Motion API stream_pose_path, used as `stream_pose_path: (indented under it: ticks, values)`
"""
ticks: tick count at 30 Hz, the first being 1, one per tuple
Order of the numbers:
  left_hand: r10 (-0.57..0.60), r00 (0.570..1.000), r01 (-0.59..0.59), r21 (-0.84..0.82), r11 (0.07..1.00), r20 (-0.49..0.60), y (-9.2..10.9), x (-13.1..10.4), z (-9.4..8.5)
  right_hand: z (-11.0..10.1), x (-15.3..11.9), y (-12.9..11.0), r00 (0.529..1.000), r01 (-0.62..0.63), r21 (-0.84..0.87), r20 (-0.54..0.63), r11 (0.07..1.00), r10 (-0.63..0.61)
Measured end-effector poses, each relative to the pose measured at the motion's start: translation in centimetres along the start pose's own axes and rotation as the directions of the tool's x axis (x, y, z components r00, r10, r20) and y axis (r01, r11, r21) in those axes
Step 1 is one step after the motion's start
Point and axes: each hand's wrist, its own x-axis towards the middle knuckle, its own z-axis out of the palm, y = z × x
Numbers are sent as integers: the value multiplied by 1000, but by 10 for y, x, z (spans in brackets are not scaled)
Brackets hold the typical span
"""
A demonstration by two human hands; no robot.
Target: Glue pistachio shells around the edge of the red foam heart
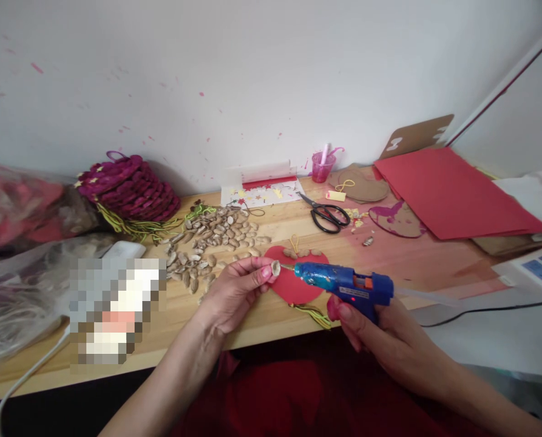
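Note:
Between the thumb and fingers of my left hand (238, 285) is a peanut shell half (276, 269), its hollow side turned to the right. My right hand (380, 334) grips a blue hot glue gun (338, 280), a small red light glowing on its side. The metal nozzle points left and reaches the shell or nearly so; I cannot tell if they touch. Under both lies a red paper heart (293, 292) with a row of peanut shells (302, 252) along its top, a yellow loop above and a yellow-green tassel (314, 317) below.
Loose peanut shells (227, 230) spread behind my left hand. Black-handled scissors (328, 215), a pink cup (322, 167) and red paper (457, 194) lie farther back. Stacked purple pieces (132, 188) and plastic bags (20, 291) fill the left. A black cord (480, 311) runs right.

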Motion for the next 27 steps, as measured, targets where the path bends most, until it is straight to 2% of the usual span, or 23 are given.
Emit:
stream_pose_path:
  ticks: [2, 8, 27]
  values:
    - [4, 1000, -4, -24, 1000, 2, 0, 0, 0, -1, -3, 1, 1000, -3, -13, 0, 1000, 3]
    - [4, 1000, -6, -60, 998, -31, 0, 0, 2, -1, -5, 3, 995, 102, -65, 23, 993, -101]
    - [-6, 998, 4, -40, 999, -55, -1, 0, 5, 1, -4, 5, 995, 102, -98, 15, 990, -101]
